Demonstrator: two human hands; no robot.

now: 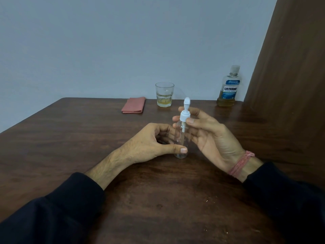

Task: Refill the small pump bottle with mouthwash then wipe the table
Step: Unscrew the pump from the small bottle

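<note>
Your left fingers (164,136) curl behind the pump bottle (181,138), so you see them only through its clear wall. Your right fingers (176,118) pass behind its neck, with only the tips showing at 9 o'clock of the collar. Both sleeves (52,212) run off the frame at 6 o'clock. The small print on the mouthwash bottle (229,87) is too fine to read. The brown panel (290,59) at 2 o'clock is cut by the top and right edges.

Two hands, left (154,140) and right (209,136). One pump bottle (181,138), one mouthwash bottle (228,87), one glass (164,95), one folded pink cloth (134,107), all on one surface (70,138).
</note>
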